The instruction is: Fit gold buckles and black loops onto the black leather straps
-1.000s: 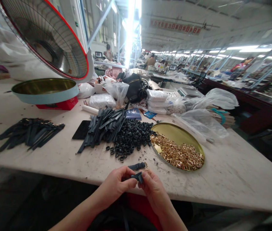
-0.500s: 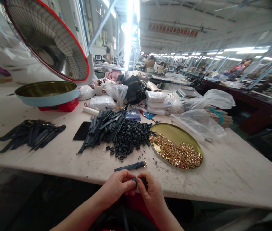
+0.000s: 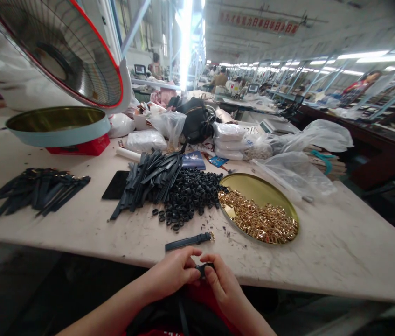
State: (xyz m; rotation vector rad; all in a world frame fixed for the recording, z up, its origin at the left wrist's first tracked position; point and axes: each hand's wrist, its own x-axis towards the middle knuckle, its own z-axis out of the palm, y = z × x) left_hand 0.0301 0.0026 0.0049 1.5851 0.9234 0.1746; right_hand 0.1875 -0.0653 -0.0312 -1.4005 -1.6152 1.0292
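Gripping a dark piece (image 3: pixel 203 269), both hands (image 3: pixel 174 275) (image 3: pixel 225 283) front a littered table (image 3: pixel 330 247), workshop lights (image 3: pixel 384 58) beyond

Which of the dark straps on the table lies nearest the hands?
The single strap with a gold buckle, lying alone; the others are bunched in the left pile and middle heap.

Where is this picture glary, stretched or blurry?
In the head view, a long light glares white near the top; in the head view, the fan looks stretched toward the left edge; in the head view, the distant red banner is blurry, and the small dark piece in the right hand shows little detail.
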